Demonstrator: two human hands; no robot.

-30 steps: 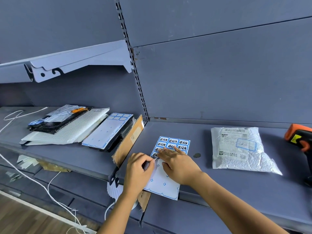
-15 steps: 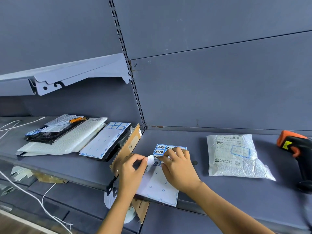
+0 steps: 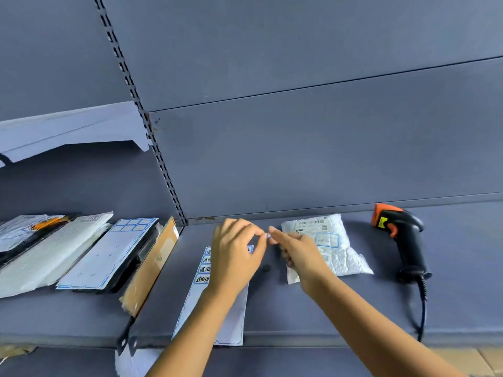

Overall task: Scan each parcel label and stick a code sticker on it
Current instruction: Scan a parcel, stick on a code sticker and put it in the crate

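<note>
Now your left hand (image 3: pixel 234 257) and right hand (image 3: pixel 302 254) pinch one code sticker (image 3: pixel 268 235) above the sticker sheet (image 3: pixel 231 327), probably readying it for the white parcel (image 3: pixel 332 240) at two o'clock.

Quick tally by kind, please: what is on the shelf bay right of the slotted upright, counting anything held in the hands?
Sticker sheet: 1
White plastic parcel: 1
Handheld barcode scanner: 1
Loose sticker, pinched between the left hand and the right hand: 1
Total: 4
</note>
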